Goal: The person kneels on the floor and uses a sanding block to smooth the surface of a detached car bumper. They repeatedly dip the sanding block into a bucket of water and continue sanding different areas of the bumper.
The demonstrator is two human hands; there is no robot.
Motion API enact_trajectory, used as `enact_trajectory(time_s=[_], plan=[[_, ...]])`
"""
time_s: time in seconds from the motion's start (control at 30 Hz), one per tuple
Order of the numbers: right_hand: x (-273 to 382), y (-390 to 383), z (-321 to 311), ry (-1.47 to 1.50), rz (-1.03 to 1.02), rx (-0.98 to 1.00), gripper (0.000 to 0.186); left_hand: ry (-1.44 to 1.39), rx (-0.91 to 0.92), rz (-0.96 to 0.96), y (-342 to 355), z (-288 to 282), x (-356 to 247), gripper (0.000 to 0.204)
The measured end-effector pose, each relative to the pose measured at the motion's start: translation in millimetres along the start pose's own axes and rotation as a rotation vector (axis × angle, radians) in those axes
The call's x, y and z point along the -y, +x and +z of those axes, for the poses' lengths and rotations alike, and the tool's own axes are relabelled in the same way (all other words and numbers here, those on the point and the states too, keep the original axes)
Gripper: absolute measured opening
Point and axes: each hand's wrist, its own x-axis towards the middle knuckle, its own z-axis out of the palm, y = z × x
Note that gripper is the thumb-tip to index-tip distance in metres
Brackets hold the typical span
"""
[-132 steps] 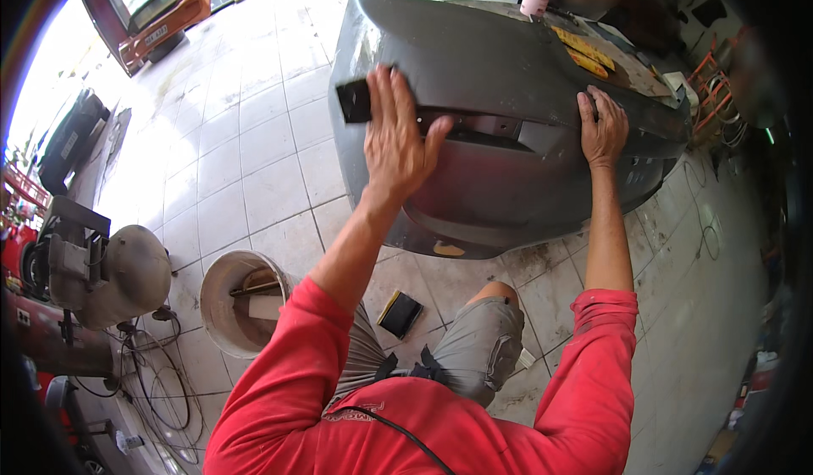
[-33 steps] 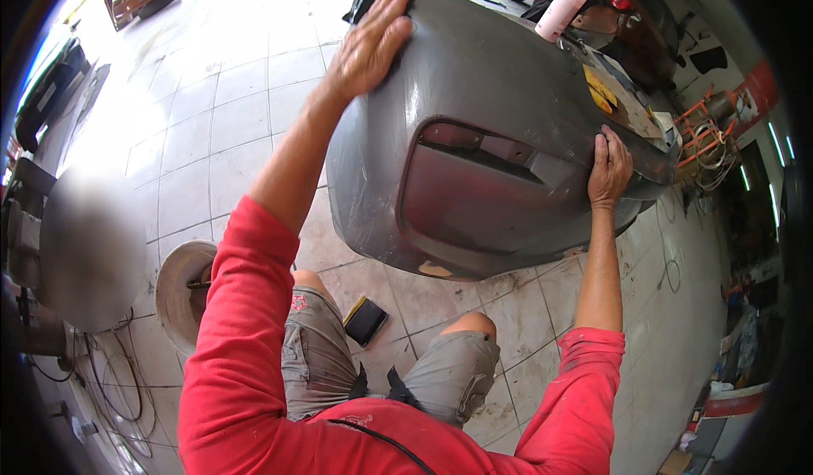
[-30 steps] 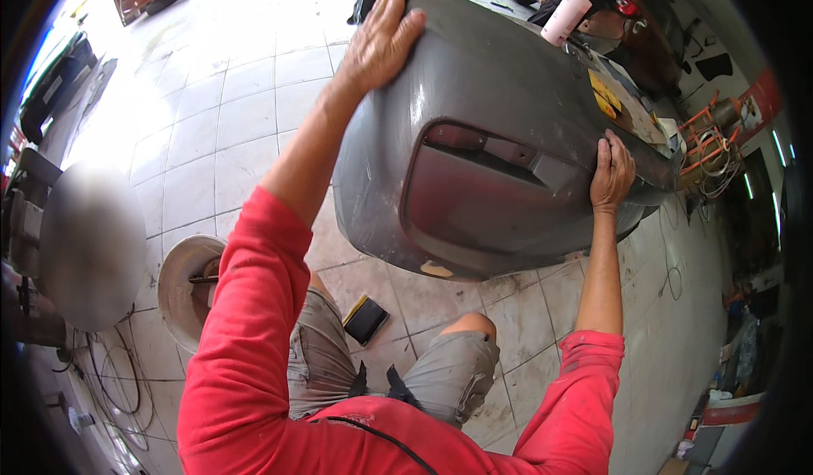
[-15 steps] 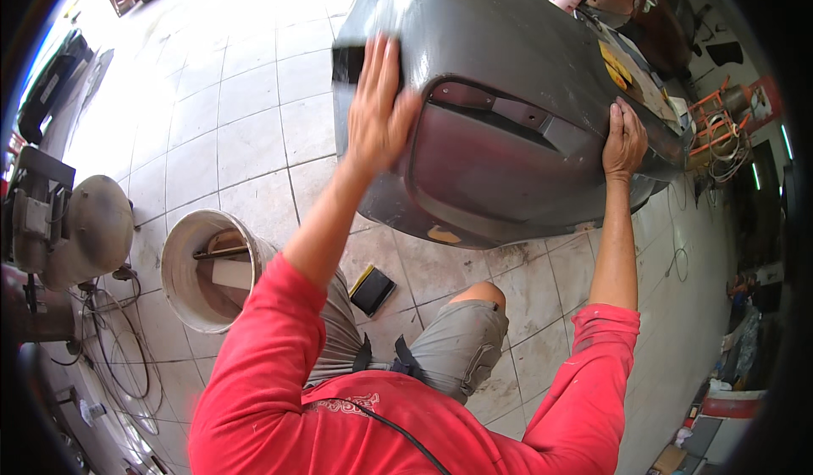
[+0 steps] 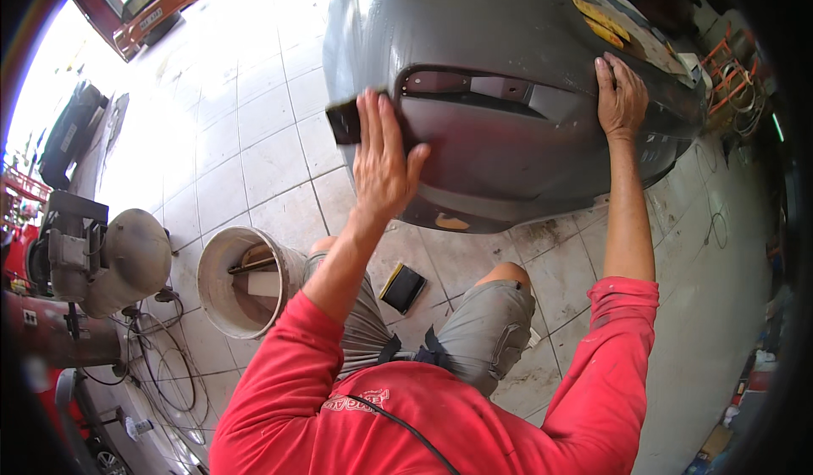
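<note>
A grey car bumper point(image 5: 474, 170) with a dark recessed opening point(image 5: 466, 94) fills the upper middle. My left hand point(image 5: 381, 162) presses a black pad point(image 5: 342, 124) against the bumper's left end, fingers long and close together over it, thumb out to the right. My right hand point(image 5: 622, 98) rests with bent fingers on the bumper's upper right part, beside yellow pieces point(image 5: 603, 30) lying on a board behind it.
A white bucket point(image 5: 212, 284) with tools inside stands at lower left, by a machine point(image 5: 127, 263) with hoses and cords. A black-and-yellow pad point(image 5: 402, 289) lies on the tiled floor between my knees. Black parts point(image 5: 72, 132) and an orange car part point(image 5: 152, 22) are at upper left.
My left hand and the black pad have moved down the bumper's left end from its upper corner, toward me. My right hand stays on the upper right part. The view has shifted.
</note>
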Motion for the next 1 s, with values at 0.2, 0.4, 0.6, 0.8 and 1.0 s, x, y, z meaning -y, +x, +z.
enact_trajectory(time_s=[0.2, 0.4, 0.6, 0.8, 1.0], plan=[[-1, -3, 4, -0.020, 0.036, 0.011, 0.061, 0.091, 0.104, 0.032, 27, -15, 2, 0.079], [0, -4, 3, -0.033, 0.057, 0.031, 0.064, 0.139, 0.111, 0.126, 47, -18, 16, 0.080], [1, -6, 5, -0.075, 0.063, -0.005, 0.067, 0.236, 0.284, 0.135, 35, -62, 6, 0.072], [2, -3, 4, -0.063, 0.081, 0.016, 0.068, -0.122, 0.399, 0.123, 125, -106, 28, 0.012], [-4, -8, 8, -0.054, 0.059, -0.022, 0.070, -0.099, 0.363, 0.203, 162, -62, 25, 0.024]])
